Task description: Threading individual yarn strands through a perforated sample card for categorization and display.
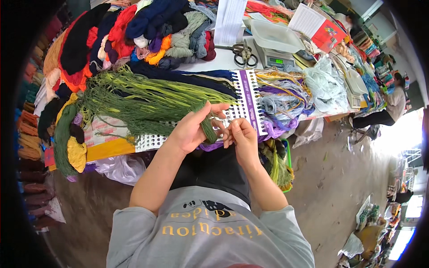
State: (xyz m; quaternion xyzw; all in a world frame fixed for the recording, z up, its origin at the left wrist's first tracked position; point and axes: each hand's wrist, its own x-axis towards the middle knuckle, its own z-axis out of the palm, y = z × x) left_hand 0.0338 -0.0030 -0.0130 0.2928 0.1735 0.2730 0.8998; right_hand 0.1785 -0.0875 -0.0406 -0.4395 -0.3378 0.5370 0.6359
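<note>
Over the near edge of the punched card (243,105), a green yarn bundle (206,126) is clenched in the left hand (190,131), seemingly so that strands can be pinched off by the right hand (241,136).

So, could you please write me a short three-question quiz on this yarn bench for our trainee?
1. True or false: the left hand grips a bundle of green yarn.
2. Which item lies behind the perforated card, next to the scale? A) scissors B) a stapler C) a tape roll
3. Fill in: the right hand pinches at the card's holes beside the ___ hand.

Key: 1 true; 2 A; 3 left.
</note>
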